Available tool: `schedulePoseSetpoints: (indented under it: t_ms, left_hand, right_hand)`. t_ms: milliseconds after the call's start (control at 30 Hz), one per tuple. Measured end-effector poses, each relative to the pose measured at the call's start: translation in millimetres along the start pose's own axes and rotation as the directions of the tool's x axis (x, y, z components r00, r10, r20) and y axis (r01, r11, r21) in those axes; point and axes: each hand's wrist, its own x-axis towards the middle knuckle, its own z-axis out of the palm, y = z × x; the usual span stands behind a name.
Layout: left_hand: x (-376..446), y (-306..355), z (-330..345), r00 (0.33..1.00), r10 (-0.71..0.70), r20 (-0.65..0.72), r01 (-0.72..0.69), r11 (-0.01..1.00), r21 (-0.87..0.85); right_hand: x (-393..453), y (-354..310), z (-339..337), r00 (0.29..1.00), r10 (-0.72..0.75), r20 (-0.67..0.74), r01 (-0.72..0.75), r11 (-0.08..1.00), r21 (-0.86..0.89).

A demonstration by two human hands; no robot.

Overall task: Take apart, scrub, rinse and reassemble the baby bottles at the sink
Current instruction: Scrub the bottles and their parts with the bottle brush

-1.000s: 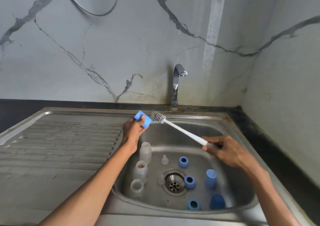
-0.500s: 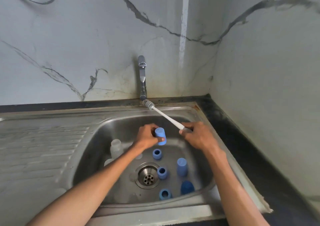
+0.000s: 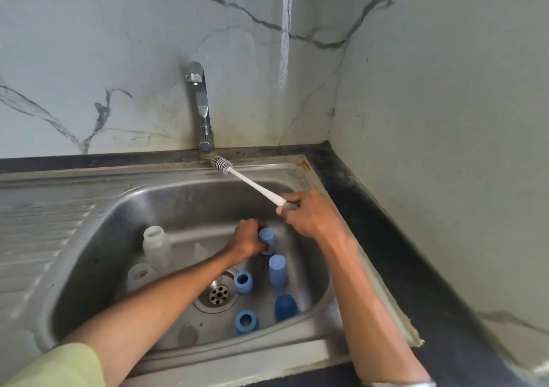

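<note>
- Bottles (image 3: 157,245), clear and capless, stand at the left of the sink (image 3: 124,208) basin, mouths up.
- Left hand (image 3: 248,239) grips a blue cap (image 3: 266,237) low over the basin, closed end facing up toward the camera.
- More blue caps and rings sit near the drain (image 3: 218,294).
- Right hand (image 3: 309,212) clenches the brush (image 3: 252,183) handle; its long axis slants up-left, bristles pointing at the tap (image 3: 202,107) base.

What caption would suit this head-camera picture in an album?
At the sink, the left hand holds a blue cap, the right hand a bottle brush.
</note>
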Motion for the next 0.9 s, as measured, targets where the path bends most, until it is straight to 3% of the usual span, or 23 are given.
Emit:
schedulePoseSetpoints:
  t_ms: [333, 467, 633, 767, 900]
  left_hand:
    - [-2.4, 4.0, 5.4, 1.000, 0.019, 0.001, -0.019, 1.000, -0.013]
    - [-3.5, 7.4, -15.0, 0.996, 0.034, -0.077, -0.038, 0.998, -0.053]
    - [-35.8, -6.1, -76.2, 0.972, 0.086, -0.217, -0.065, 0.993, 0.100]
    - [-71.7, -42.7, -133.1, 0.943, -0.039, -0.330, 0.066, 0.995, 0.070]
    - [-109.3, -85.6, -172.9, 0.929, -0.188, -0.319, 0.227, 0.970, 0.089]
  right_hand:
    - [1.3, -1.3, 1.2, 1.000, 0.015, 0.020, -0.015, 1.000, -0.025]
    - [-0.8, -1.4, -0.5, 1.000, 0.023, 0.020, -0.023, 1.000, -0.019]
    - [-5.3, -7.2, -2.3, 0.998, 0.012, 0.054, -0.011, 1.000, -0.025]
    - [-10.3, -16.8, 3.1, 0.993, -0.020, 0.114, 0.027, 0.998, -0.053]
    - [-14.5, -23.1, 8.9, 0.987, -0.040, 0.157, 0.054, 0.995, -0.084]
